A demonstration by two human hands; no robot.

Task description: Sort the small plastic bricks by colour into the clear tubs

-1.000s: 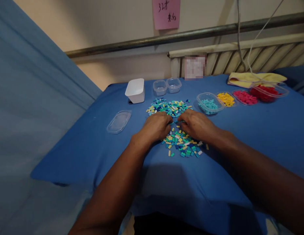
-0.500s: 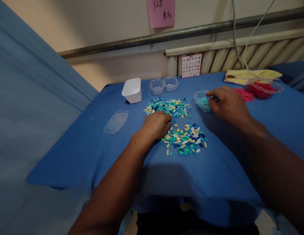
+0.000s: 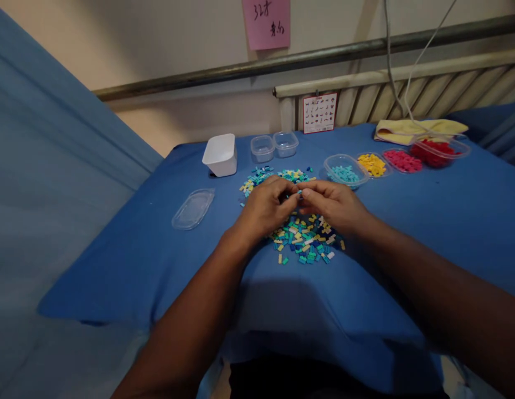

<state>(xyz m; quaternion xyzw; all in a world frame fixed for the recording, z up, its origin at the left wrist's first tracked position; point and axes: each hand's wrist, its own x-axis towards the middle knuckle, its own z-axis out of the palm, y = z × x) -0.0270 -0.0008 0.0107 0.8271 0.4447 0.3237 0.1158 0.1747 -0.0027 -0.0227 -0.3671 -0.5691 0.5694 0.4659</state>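
My left hand [image 3: 269, 205] and my right hand [image 3: 334, 205] meet fingertip to fingertip above the table. Between them is a small light-blue toy brick [image 3: 299, 192], pinched by the fingers of both hands and partly hidden. Behind the hands spreads a far pile of mixed bricks [image 3: 257, 178] in blue, teal, yellow and white. In front of them lies a nearer pile of the same bricks [image 3: 309, 246]. To the right, a clear plastic tub [image 3: 344, 174] holds light-blue bricks.
Beyond that tub sit yellow bricks [image 3: 371, 164], pink bricks [image 3: 402, 160] and a tub of red pieces [image 3: 436, 152]. A yellow cloth [image 3: 390, 132] lies behind. At the back left are a white container [image 3: 221, 158] and two clear tubs [image 3: 263, 149]; a clear lid [image 3: 194, 209] lies nearby.
My right hand has come left from the light-blue tub to meet my left hand. My left hand has lifted slightly from the piles. The yellow bricks are now uncovered.
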